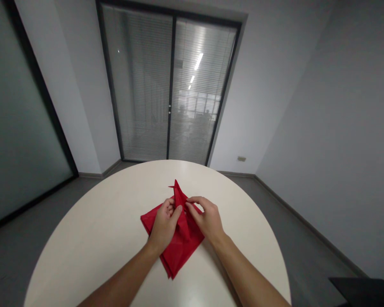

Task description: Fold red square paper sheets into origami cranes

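A red origami crane [178, 196] of folded paper is between my hands, with a pointed head and a thin beak turned to the left. My left hand [164, 224] grips its left side, thumb pressed on the front and fingers curled behind. On the other side, my right hand [208, 215] pinches a red edge between thumb and forefinger. Under and around the crane lies a wide red diamond of layered paper [177, 258]. Whether it is joined to the crane I cannot tell, as my hands hide part of both.
The paper rests on a round white table [92, 243]. Beyond the table stand glass doors [147, 94] with blinds, between pale walls [307, 128]. A black object [361, 290] juts in at the lower right corner.
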